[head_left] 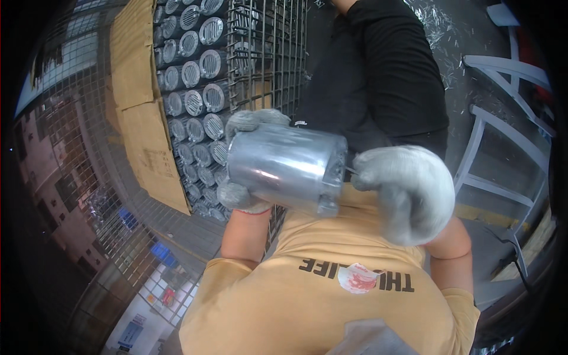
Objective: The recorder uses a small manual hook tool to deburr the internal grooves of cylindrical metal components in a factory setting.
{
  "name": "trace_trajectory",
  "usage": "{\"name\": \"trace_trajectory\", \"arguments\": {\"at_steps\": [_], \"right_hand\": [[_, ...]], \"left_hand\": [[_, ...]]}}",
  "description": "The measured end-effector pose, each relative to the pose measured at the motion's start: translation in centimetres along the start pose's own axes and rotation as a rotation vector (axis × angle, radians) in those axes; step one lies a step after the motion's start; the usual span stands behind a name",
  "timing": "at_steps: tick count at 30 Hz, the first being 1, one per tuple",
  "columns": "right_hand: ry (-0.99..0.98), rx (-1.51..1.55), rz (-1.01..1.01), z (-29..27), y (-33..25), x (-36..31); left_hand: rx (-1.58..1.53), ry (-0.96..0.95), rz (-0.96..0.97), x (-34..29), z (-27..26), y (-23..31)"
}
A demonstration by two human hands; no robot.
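A shiny silver metal cylinder point(278, 165) lies sideways in front of my body. My left hand point(254, 120), in a grey-white work glove, wraps round its left end, fingers on the far side and thumb on the near side. The cylinder's right end has a recessed, slotted edge. My right hand point(414, 192), gloved too, is closed beside that end. A thin dark rod point(351, 170) sticks out from its fingertips toward the cylinder; the rest of it is hidden, and the glove is slightly blurred by motion.
Several similar cylinders point(194, 102) are stacked in rows in a wire mesh cage point(266, 53) at the left, with a cardboard sheet point(148, 154) along them. Grey metal frames point(494, 130) stand at the right. Metal shavings point(441, 26) litter the floor at the far right.
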State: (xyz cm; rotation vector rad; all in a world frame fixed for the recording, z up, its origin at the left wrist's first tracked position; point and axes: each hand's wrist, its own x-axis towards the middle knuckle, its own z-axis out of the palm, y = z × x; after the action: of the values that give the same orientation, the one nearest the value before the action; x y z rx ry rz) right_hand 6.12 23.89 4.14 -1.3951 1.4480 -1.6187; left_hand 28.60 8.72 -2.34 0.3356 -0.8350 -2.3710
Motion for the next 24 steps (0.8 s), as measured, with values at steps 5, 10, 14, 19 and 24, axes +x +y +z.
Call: {"name": "trace_trajectory", "arguments": {"at_steps": [5,10,14,19,24], "right_hand": [[0.273,0.13,0.009,1.4,1.3,-0.5],[0.305,0.72,0.23,-0.2,1.0,-3.9],[0.195,0.15,0.464,-0.3,0.4,-5.4],[0.375,0.615,0.346,1.3,-0.2,-3.6],[0.13,0.553,0.107,1.4,1.9,-3.7]], "left_hand": [[-0.277,-0.161,-0.03,0.6,-1.0,-0.5],[-0.182,0.15,0.048,1.5,2.5,0.4],[-0.317,0.158,-0.099,-0.3,-1.1,-0.5],[-0.298,0.041,0.032,1.3,1.9,-0.3],[-0.296,0.208,-0.024,1.6,4.8,0.7]]}}
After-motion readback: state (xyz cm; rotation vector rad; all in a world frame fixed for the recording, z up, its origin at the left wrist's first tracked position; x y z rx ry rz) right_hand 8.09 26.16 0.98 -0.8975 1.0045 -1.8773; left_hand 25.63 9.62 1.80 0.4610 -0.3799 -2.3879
